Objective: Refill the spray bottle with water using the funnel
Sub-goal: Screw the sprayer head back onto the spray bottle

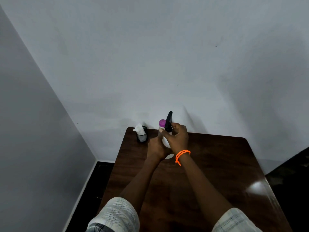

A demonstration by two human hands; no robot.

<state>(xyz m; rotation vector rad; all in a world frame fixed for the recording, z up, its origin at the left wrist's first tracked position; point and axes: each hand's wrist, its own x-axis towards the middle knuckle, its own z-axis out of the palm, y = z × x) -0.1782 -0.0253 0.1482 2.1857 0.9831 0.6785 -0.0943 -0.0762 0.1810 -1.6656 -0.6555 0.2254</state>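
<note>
At the far left of the table point(217, 164), the left hand point(156, 148) grips the white spray bottle point(165, 141) while the right hand point(178, 137) curls round its black trigger head point(168, 121), seemingly unscrewing it; next comes lifting it clear for a funnel, which is unseen.

Dark brown table point(209, 164), orange bracelet point(182, 155), black spray head point(168, 121), purple cap point(162, 122).
</note>
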